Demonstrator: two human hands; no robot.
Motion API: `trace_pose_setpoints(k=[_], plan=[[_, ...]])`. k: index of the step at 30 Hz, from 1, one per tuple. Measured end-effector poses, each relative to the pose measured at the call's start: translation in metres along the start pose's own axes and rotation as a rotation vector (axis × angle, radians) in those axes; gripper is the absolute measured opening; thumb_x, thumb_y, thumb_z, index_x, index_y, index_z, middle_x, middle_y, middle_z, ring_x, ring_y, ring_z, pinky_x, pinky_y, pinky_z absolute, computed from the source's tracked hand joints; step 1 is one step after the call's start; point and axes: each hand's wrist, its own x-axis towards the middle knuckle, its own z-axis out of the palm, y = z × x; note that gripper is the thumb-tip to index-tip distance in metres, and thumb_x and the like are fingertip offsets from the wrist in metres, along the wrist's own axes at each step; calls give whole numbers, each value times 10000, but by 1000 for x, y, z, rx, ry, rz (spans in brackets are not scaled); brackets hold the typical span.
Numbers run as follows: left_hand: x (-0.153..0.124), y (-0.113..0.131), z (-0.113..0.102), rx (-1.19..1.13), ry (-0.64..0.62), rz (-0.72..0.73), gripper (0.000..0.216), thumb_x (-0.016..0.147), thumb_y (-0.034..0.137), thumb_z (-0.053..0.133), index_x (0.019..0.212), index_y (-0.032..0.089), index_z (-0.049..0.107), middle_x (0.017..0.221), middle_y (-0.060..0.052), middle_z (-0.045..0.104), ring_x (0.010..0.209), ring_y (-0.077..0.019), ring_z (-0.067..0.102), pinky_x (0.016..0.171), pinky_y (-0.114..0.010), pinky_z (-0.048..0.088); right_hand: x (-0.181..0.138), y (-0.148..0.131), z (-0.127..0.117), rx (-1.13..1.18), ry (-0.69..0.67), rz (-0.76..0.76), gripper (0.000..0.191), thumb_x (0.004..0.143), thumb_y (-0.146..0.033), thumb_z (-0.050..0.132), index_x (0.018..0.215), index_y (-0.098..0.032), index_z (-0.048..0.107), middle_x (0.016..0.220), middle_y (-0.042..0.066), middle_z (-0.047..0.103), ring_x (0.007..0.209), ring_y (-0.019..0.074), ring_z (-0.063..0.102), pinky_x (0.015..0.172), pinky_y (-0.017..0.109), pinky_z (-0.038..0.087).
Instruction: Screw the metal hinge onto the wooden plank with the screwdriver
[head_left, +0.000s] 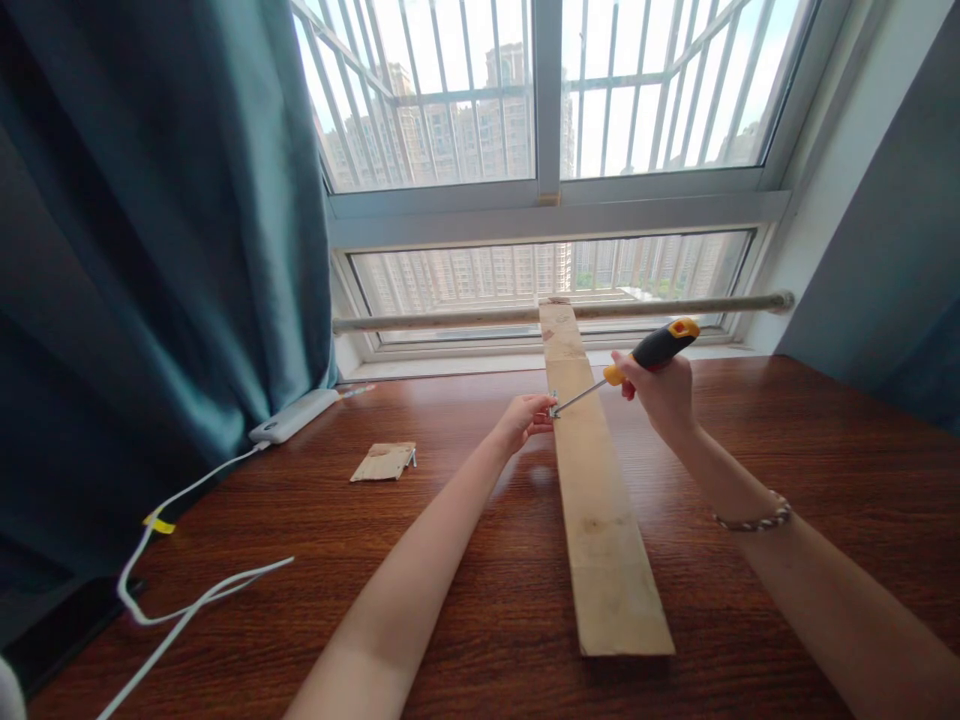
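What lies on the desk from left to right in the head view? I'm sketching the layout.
White cable → white power bank → small wood piece → left hand → long wooden plank → right hand, holding a screwdriver.

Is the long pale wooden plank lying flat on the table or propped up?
Propped: the long pale wooden plank rests its far end on the window rail.

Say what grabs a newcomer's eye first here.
A long pale wooden plank runs down the middle of the dark wooden table. At its left edge the left hand pinches something small while the right hand holds a yellow-and-black screwdriver angled onto it.
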Motion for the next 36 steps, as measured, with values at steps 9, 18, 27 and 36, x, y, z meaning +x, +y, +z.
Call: trace_pose_setpoints(k=[9,18,27,36], plan=[[0,1,-1,6,-9,-13,192,624,279,695,753,141,662,726,-57,680,595,-139,620,603,-265,498,5,-2,2,221,-143,46,299,592,-333,781,727,-140,597,609,5,671,310,45,415,292,186,314],[-2,5,1,17,19,-38,174,616,263,691,730,136,659,724,-62,676,594,-132,612,612,-260,503,12,-25,-18,354,-497,294,445,464,-240,862,835,-154,632,861,58,718,606,157,678,585,274,600],[2,3,0,-7,9,-62,170,623,252,695,750,144,664,720,-52,685,618,-135,628,643,-261,513,3,-22,-6,43,-246,74,381,475,-372,852,667,-117,643,650,71,703,501,198,667,444,259,569],[-3,13,-3,209,28,-180,254,632,384,680,780,178,671,677,-76,701,608,-191,651,652,-314,528,3,-23,-8,-271,-187,-85,340,588,-447,775,637,-137,644,566,57,686,521,231,683,452,250,521]])
